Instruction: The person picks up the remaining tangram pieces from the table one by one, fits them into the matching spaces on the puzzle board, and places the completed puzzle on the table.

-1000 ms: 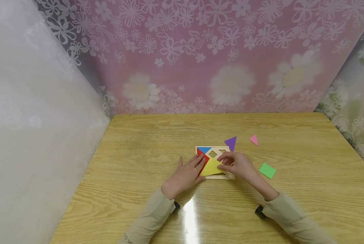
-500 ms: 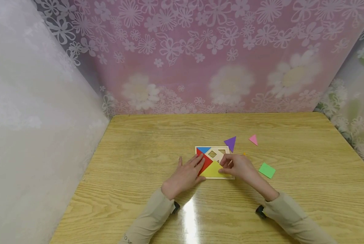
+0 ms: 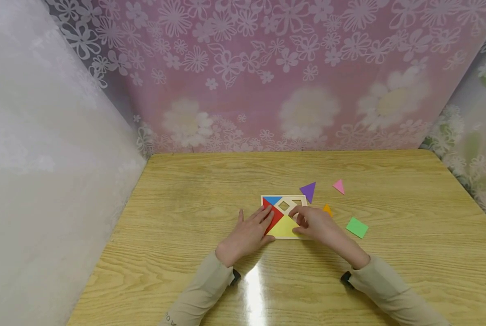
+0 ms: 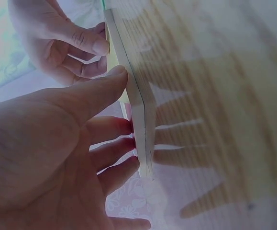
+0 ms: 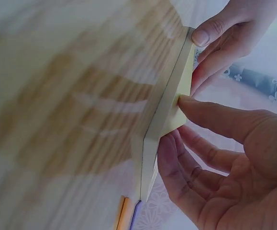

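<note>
A pale wooden puzzle board (image 3: pixel 285 238) lies flat on the table. Set in it are a large red triangle (image 3: pixel 277 215), a large yellow triangle (image 3: pixel 284 227) and a blue triangle (image 3: pixel 272 199). My left hand (image 3: pixel 247 234) rests straight fingers on the red triangle, its thumb at the board's near edge in the left wrist view. My right hand (image 3: pixel 317 222) is over the board's right end. Its thumb touches the yellow triangle (image 5: pixel 179 120) in the right wrist view; the fingers, loosely bent, touch the board apart from the thumb. That hand covers the board's right part.
Beyond the board lie a purple triangle (image 3: pixel 309 191) and a pink triangle (image 3: pixel 339 186). An orange piece (image 3: pixel 328 210) shows partly behind my right hand. Farther right is a green four-sided piece (image 3: pixel 357 227). A patterned cloth (image 3: pixel 243 90) hangs behind the wooden table (image 3: pixel 185 203).
The yellow triangle has shifted right and settled flat beside the red one. My right fingers have spread away from its thumb, and the orange piece has come into view. The left hand stays put.
</note>
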Demonstrator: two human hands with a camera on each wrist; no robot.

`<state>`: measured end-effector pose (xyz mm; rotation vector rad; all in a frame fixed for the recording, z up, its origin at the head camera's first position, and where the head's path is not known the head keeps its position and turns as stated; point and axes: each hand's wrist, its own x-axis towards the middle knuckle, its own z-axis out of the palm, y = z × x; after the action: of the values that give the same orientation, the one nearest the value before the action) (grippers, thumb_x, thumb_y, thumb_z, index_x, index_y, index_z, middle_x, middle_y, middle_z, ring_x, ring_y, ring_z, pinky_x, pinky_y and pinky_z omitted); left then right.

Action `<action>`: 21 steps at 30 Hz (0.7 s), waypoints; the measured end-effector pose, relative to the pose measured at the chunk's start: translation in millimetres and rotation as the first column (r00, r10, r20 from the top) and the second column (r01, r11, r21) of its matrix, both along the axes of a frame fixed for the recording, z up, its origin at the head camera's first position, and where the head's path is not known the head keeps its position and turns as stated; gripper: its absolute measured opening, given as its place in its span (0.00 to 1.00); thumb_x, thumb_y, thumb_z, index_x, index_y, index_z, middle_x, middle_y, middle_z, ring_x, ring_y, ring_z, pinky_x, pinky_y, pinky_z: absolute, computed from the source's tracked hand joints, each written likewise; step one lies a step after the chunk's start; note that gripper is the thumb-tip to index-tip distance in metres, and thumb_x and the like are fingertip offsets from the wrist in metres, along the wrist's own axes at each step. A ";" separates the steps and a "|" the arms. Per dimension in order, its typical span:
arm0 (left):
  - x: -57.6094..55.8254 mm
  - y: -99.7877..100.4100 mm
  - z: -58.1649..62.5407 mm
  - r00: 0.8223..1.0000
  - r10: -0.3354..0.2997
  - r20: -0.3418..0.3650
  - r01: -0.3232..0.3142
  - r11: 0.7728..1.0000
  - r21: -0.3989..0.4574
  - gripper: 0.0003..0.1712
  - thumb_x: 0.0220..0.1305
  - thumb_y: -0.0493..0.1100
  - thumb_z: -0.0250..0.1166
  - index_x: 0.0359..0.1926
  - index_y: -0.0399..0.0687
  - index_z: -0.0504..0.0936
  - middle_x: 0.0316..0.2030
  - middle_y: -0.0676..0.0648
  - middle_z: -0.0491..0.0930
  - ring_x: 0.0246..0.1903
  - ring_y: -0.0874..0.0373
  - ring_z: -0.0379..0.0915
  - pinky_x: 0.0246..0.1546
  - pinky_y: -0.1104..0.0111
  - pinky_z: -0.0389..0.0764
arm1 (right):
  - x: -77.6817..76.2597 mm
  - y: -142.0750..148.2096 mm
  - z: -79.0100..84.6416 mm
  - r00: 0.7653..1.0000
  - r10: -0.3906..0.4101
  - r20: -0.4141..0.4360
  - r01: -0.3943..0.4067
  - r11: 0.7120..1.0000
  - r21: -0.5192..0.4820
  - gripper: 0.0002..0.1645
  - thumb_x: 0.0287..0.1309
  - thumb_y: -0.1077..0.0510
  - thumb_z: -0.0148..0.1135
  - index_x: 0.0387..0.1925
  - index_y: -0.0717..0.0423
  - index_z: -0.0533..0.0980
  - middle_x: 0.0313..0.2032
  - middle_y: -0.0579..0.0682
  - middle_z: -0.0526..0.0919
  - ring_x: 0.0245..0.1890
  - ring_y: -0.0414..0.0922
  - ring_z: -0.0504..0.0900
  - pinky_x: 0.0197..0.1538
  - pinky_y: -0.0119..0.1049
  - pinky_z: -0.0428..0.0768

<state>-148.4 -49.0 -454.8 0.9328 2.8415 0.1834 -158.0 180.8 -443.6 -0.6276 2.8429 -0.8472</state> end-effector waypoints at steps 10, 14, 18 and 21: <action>0.0 -0.2 0.8 1.000 -0.002 -0.003 0.002 1.000 -0.007 0.40 0.74 0.60 0.56 0.78 0.46 0.61 0.79 0.48 0.53 0.78 0.54 0.48 0.70 0.35 0.55 | 1.0 -2.9 0.7 0.998 0.037 -0.057 -0.033 0.996 0.080 0.20 0.49 0.64 0.78 0.45 0.62 0.82 0.28 0.44 0.76 0.25 0.36 0.68 0.29 0.29 0.69; -0.4 0.1 1.1 1.000 0.005 0.008 -0.005 1.000 -0.005 0.40 0.74 0.60 0.57 0.78 0.46 0.61 0.79 0.48 0.53 0.78 0.54 0.48 0.70 0.35 0.54 | -0.4 -1.3 0.3 0.996 0.062 -0.061 -0.057 0.995 0.078 0.20 0.50 0.63 0.77 0.46 0.62 0.83 0.29 0.45 0.77 0.25 0.36 0.69 0.29 0.29 0.69; -1.0 0.6 1.4 1.000 0.010 0.019 -0.010 1.000 -0.004 0.41 0.74 0.61 0.57 0.78 0.46 0.60 0.79 0.48 0.52 0.78 0.54 0.47 0.70 0.35 0.53 | -2.8 2.7 1.2 0.999 0.040 -0.026 -0.039 0.999 0.017 0.16 0.56 0.64 0.73 0.48 0.62 0.83 0.30 0.45 0.79 0.26 0.37 0.73 0.29 0.30 0.72; -0.7 0.6 1.8 1.000 0.011 0.021 -0.011 1.000 -0.005 0.41 0.74 0.61 0.57 0.78 0.47 0.60 0.79 0.49 0.52 0.78 0.54 0.47 0.70 0.35 0.53 | -4.6 5.8 3.3 1.000 -0.014 -0.021 0.013 0.999 -0.035 0.13 0.61 0.64 0.69 0.47 0.60 0.83 0.29 0.45 0.80 0.27 0.39 0.77 0.29 0.32 0.75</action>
<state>-149.1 -48.4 -453.1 0.9091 2.8267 0.1862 -162.6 186.6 -440.3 -0.6266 2.8606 -0.8986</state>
